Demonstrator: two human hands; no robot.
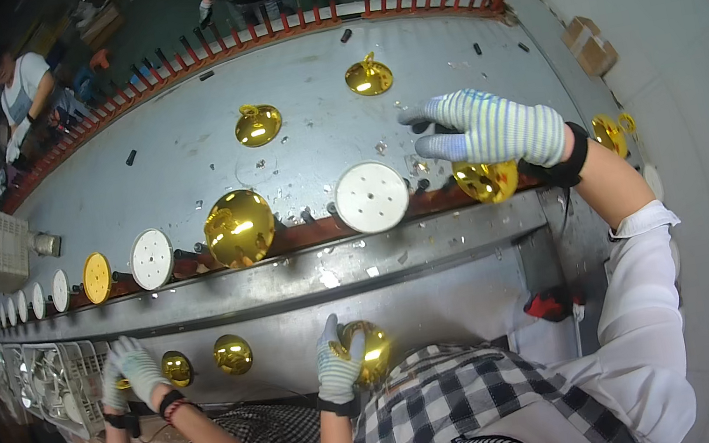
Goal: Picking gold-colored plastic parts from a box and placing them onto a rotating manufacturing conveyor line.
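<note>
My left hand (pixel 338 367), in a striped knit glove, grips a shiny gold domed lid (pixel 374 352) low in front of my checked apron, the thumb lying across it. My right hand (pixel 494 126), gloved alike, reaches over the metal table with its fingers stretched to the left, apart and holding nothing that I can see. Just below it a gold lid (pixel 488 183) stands on the row of pegs, partly hidden by the hand. To its left in the row come a white disc with small holes (pixel 371 198) and a large gold lid (pixel 240 229).
Two gold lids with loop handles (pixel 258 126) (pixel 369 77) lie on the table (pixel 314 153) among scraps and black plugs. Pegs (pixel 281 21) line the far edge. At left, a co-worker's gloved hands (pixel 136 369) are near a white crate (pixel 71 390). Two people stand beyond.
</note>
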